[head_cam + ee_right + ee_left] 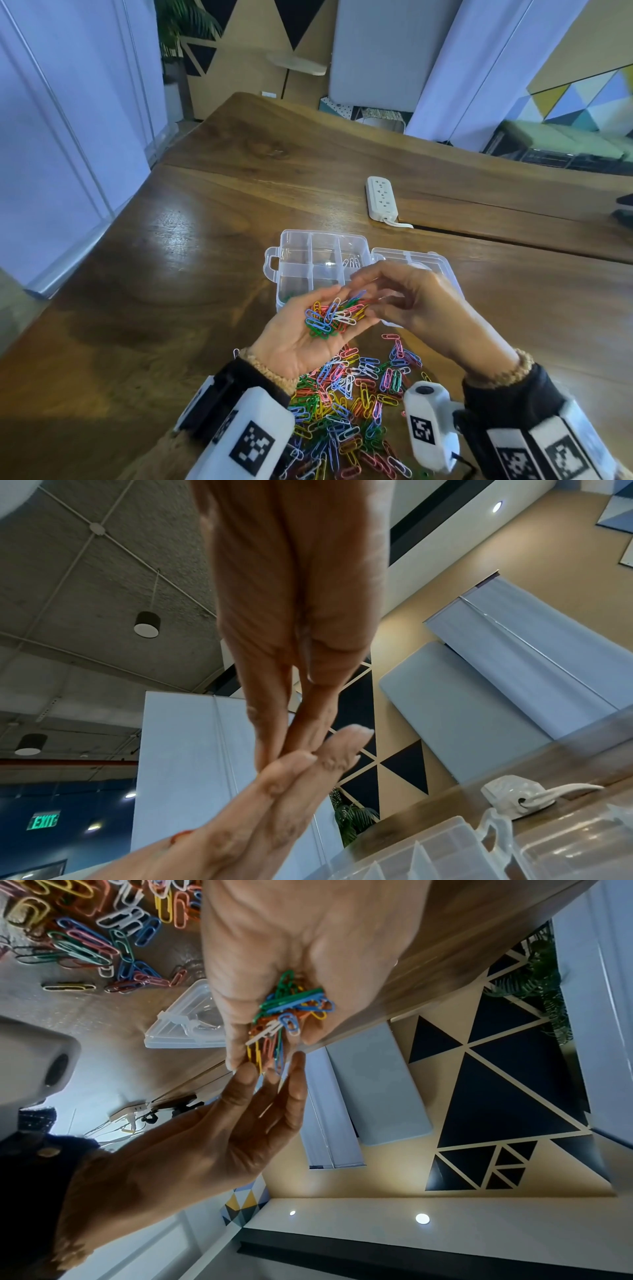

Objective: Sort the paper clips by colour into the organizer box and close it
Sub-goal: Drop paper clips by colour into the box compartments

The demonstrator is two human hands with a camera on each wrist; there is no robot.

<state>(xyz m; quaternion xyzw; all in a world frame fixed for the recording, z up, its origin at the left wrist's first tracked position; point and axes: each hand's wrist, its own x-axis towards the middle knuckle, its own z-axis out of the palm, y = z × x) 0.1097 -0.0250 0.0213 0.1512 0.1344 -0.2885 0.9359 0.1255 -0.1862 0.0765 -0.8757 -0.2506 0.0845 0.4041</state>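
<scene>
Above organizer box (318, 260): L grip (308, 329) cups mixed clips (334, 315); R grip (411, 301) pinching, contents unclear.

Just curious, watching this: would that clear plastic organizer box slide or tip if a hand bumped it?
The organizer box looks thin-walled with almost nothing in it, so it is probably light and would likely slide on the smooth wooden table. Low and flat, lid open, it seems unlikely to tip.

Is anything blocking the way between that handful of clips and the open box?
Nothing visible does. The left hand cups a handful of clips right at the near edge of the organizer box, whose lid lies open. Only the right hand hovers there, its fingers reaching into the handful.
</scene>
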